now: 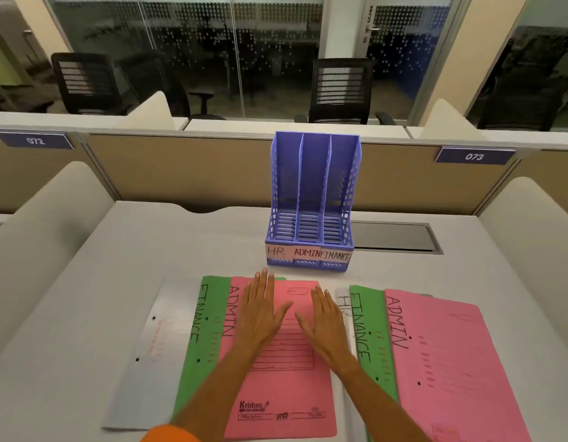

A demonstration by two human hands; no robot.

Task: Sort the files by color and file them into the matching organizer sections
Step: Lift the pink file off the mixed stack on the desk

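Two pink files [286, 393] [461, 362], two green files [196, 362] [368, 317], two white files [155, 346] [341, 298], six in all; one blue organizer [311, 186] with three labelled sections; one tabletop [85, 298]; two number plates [35, 141] [474, 156]

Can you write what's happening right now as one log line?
left hand: flat on pink ADMIN file | right hand: flat on same file | blue organizer: empty | filed: nothing yet

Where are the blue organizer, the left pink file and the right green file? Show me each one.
blue organizer [314, 173]: head view, back wall of its middle section.
left pink file [286, 390]: head view, lower bare part of its cover.
right green file [370, 333]: head view, visible strip marked FINANCE.
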